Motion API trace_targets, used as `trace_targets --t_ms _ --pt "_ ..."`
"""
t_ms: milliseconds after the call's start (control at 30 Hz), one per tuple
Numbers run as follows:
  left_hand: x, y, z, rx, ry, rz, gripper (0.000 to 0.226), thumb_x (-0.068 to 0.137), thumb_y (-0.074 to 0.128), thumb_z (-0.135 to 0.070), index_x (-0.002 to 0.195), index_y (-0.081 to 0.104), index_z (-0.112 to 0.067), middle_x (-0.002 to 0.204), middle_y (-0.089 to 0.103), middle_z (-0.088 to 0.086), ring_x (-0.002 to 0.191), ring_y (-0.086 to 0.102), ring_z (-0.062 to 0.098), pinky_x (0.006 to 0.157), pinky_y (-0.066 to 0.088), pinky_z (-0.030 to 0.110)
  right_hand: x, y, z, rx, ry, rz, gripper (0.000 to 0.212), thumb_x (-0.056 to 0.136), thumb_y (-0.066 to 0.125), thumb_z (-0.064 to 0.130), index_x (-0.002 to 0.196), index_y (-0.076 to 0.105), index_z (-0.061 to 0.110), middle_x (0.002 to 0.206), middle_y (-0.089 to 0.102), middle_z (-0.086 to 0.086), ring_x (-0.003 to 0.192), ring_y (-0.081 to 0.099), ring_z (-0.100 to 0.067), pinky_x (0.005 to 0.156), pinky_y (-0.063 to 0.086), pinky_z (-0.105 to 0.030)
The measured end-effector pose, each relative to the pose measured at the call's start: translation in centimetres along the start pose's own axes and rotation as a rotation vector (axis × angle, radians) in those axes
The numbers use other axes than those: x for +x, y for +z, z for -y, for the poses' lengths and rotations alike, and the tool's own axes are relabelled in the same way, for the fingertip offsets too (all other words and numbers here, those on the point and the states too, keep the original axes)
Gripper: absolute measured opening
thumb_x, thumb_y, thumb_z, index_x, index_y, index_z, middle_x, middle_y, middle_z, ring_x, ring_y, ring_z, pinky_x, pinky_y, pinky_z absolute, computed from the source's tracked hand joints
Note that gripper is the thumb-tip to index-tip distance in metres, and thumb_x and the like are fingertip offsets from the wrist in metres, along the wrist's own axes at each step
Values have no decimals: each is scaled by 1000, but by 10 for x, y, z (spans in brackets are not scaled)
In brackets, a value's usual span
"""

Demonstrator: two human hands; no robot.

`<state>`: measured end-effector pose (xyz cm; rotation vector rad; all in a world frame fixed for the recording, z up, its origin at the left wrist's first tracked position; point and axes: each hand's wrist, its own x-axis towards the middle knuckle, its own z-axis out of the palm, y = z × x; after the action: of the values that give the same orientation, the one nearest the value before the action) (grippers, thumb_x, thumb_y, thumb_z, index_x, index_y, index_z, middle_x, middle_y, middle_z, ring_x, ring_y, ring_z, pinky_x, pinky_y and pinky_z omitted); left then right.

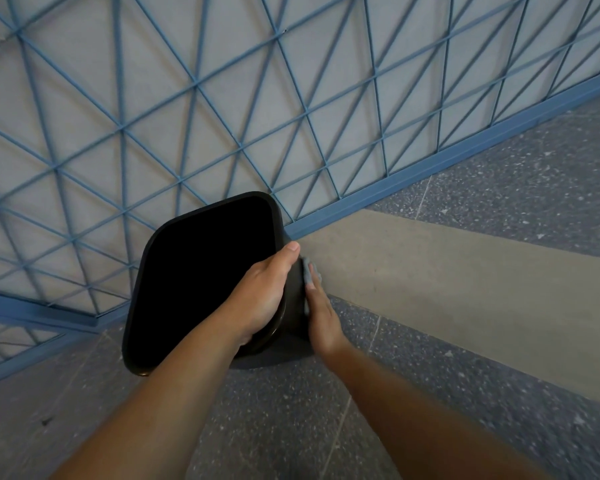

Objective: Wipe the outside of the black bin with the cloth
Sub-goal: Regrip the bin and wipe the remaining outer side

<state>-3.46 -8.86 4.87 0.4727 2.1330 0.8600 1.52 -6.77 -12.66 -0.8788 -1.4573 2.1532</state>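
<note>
Hands of a person reach forward and down toward a glossy black plastic bin (201, 275) with a rounded rectangular mouth. The bin stands on a speckled grey terrazzo floor (499, 188), in the middle of the view, close to a blue metal lattice grille (187, 98) set against a pale wall on the far and left sides. Its open mouth faces up toward the camera, showing only darkness inside. The long axis of the mouth runs from the near left to the far right, with the far right corner almost touching the blue bottom rail of the grille.

The left hand (264, 296) is clamped over the bin's right rim, its thumb lying along the top edge and pointing to the far right, the other fingers hidden inside the bin. The right hand (321, 313) lies flat against the outside of the bin's right wall, fingers together and stretched toward the far side. Under those fingers sits a small grey-blue cloth (314, 273), pressed between the hand and the wall, with only its far edge showing.

To the right of the bin, a plain tan band (465, 289) crosses the floor.
</note>
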Motion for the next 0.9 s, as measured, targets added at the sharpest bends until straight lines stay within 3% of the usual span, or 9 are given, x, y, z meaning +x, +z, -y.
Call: trace_targets --t_ms 133,233,333,433,533,633,700,800,900 --pt "0 0 -2 0 11 -16 48 100 46 -49 135 59 -19 135 59 -7 124 53 7 109 37 28 -25 15 -11 54 -145 -18 52 103 23 59 155 19 56 170 9 31 161 0 7 134 2 -30" --pt "0 1 -2 0 11 -23 52 99 46 -50 137 58 -15 139 59 -3 130 53 11 115 36 33 -14 7 -21 36 -49 -37 59 99 24 64 157 19 49 175 10 20 163 0 1 138 1 -41" --pt "-3 2 -3 -10 7 -21 50 100 45 -48 136 58 -17 129 61 -7 117 57 7 100 40 25 -5 5 -8 37 -19 -21 62 101 22 56 161 17 42 175 10 21 163 -1 0 137 -1 -39" --pt "-3 1 -2 14 14 -15 54 101 43 -49 144 51 -16 143 54 -4 134 48 10 109 33 25 -42 20 -23 59 -111 -53 61 101 22 63 160 19 47 168 10 36 160 2 11 134 2 -27" --pt "-4 1 -3 10 20 -15 54 102 43 -48 143 51 -15 141 51 -12 133 45 5 111 30 25 -38 15 -33 65 -30 -97 69 95 22 71 159 18 47 170 9 31 162 3 6 137 3 -38" --pt "-2 0 -1 5 29 -11 57 98 46 -55 138 59 -15 140 59 -2 132 52 12 117 34 36 -8 4 -16 35 49 -44 61 100 20 59 158 15 43 167 10 24 163 -2 -4 137 0 -44" --pt "-1 -2 1 2 26 -3 59 97 46 -56 138 59 -15 139 61 0 131 54 14 117 35 40 -15 10 -9 28 -32 -51 59 103 20 54 161 17 41 169 10 27 161 -1 2 137 -1 -36" --pt "-1 -2 0 10 31 6 58 98 45 -55 139 58 -16 141 59 0 133 51 14 119 34 40 -37 16 -23 55 -106 -53 60 100 22 64 157 17 50 164 12 41 157 4 15 132 4 -22" --pt "-2 -1 -1 12 29 -6 56 99 45 -52 140 57 -15 143 57 -3 135 49 11 119 32 38 -19 5 -21 29 5 -30 46 110 20 53 155 13 46 165 7 33 162 1 4 137 1 -35"
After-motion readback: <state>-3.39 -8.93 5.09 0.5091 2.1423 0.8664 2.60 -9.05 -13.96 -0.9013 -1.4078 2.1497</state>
